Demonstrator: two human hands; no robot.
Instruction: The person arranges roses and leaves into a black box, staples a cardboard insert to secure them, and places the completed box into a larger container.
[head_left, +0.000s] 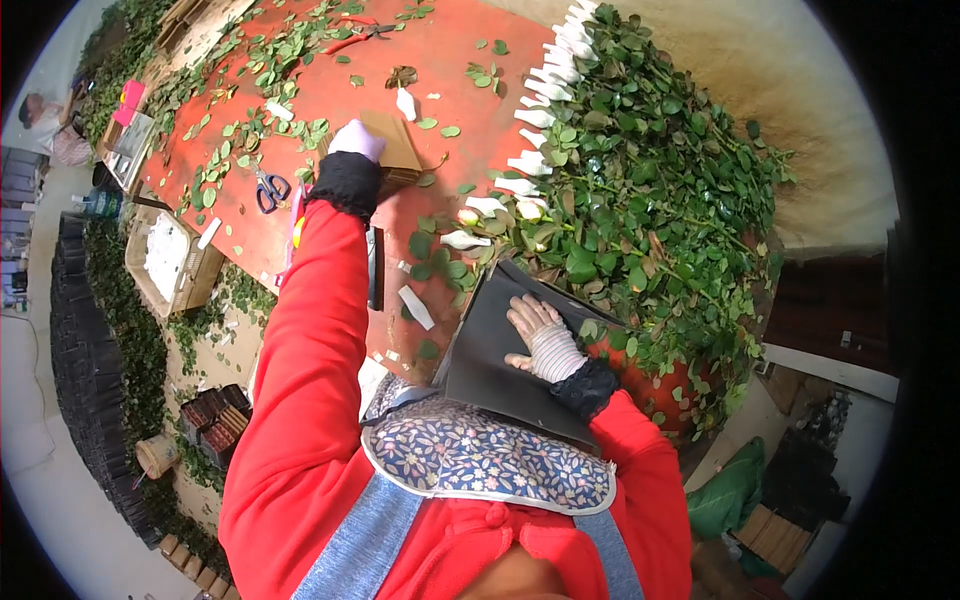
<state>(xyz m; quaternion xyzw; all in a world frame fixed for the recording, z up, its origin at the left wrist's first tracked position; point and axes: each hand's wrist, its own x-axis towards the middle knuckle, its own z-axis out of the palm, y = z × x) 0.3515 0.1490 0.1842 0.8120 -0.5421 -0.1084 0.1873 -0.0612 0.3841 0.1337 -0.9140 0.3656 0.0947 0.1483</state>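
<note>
My left hand (357,141), in a pale purple glove, reaches far forward to a small stack of brown cardboard sheets (392,148) on the red table. Its fingers are hidden, so its grip on the cardboard does not show. Close to my body, my right hand (544,338) lies flat and open on a black sheet (505,365), with fingers spread. A striped covering wraps that palm and wrist. Beyond the black sheet, a row of rose buds in white sleeves (535,118) edges a big pile of leafy stems (650,210).
Loose leaves cover much of the red table (300,100). Blue-handled scissors (271,190) lie left of my left arm, red-handled pruners (358,38) at the far side. A tan basket (195,285) holds white pieces. Another person (62,130) is at the far left.
</note>
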